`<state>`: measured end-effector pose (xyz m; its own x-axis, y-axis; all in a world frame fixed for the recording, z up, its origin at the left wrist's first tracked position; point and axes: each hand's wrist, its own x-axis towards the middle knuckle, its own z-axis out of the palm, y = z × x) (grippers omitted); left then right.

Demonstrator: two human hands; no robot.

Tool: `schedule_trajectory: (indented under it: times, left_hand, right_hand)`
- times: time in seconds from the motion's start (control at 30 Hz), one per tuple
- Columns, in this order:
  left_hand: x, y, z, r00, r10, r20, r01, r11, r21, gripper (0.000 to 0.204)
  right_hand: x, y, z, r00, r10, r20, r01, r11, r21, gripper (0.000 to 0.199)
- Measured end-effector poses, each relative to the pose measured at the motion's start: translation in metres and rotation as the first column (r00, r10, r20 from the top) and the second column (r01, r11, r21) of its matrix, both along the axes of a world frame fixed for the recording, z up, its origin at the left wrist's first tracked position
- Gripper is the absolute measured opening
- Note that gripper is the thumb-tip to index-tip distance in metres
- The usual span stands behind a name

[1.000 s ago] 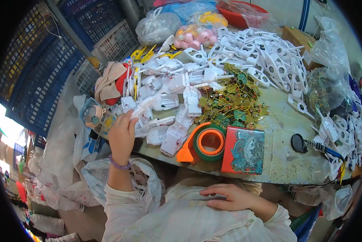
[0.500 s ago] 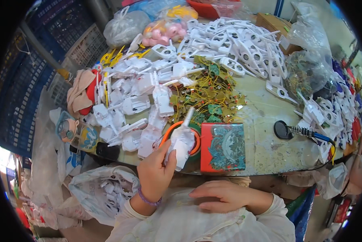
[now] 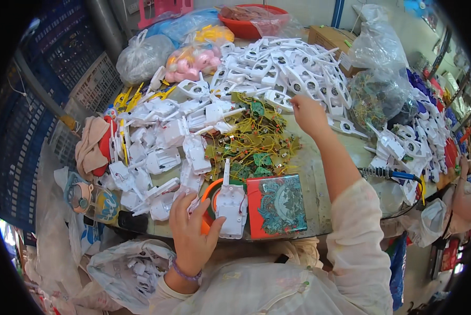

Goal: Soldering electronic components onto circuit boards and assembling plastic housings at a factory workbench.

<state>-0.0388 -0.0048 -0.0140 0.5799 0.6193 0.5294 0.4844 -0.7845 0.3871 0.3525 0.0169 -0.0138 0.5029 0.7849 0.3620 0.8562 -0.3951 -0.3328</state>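
The left hand [image 3: 193, 231] holds a white plastic housing [image 3: 231, 207] at the table's near edge, over an orange tape roll [image 3: 210, 202]; the right hand [image 3: 309, 113] pinches something small above the green circuit boards [image 3: 254, 142], fingers narrow.

This is my bench in a small toy-assembly workshop. The table [image 3: 319, 173] in front of me is buried in parts: a heap of white plastic shells [image 3: 277, 68] at the far side, more white housings [image 3: 156, 152] to the left, and a tangle of green circuit boards [image 3: 256, 136] with yellow wires in the middle. A soldering iron [image 3: 390, 174] lies at the right. Clear bags [image 3: 377, 94] of small parts sit at the far right, a bag of pink pieces [image 3: 190, 60] and a red basin [image 3: 256, 21] at the far edge. Blue crates [image 3: 41, 89] are stacked on the left.
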Motion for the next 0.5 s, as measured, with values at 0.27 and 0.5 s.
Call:
schedule_trajectory:
  times: [0.27,0.5]
  left_hand:
    - [0.018,0.082,0.017,0.983,-0.180,-0.042,0.183,0.978,0.100,0.038]
    - [0.129,0.162,0.002,0.864,-0.503,-0.016,0.503,0.863,0.050,0.017]
  right_hand:
    - [0.052,0.035,-0.073,0.986,-0.055,0.157,0.090,0.971,-0.223,0.037]
    - [0.049,0.025,-0.084,0.982,-0.184,-0.031,0.179,0.976,-0.122,0.039]
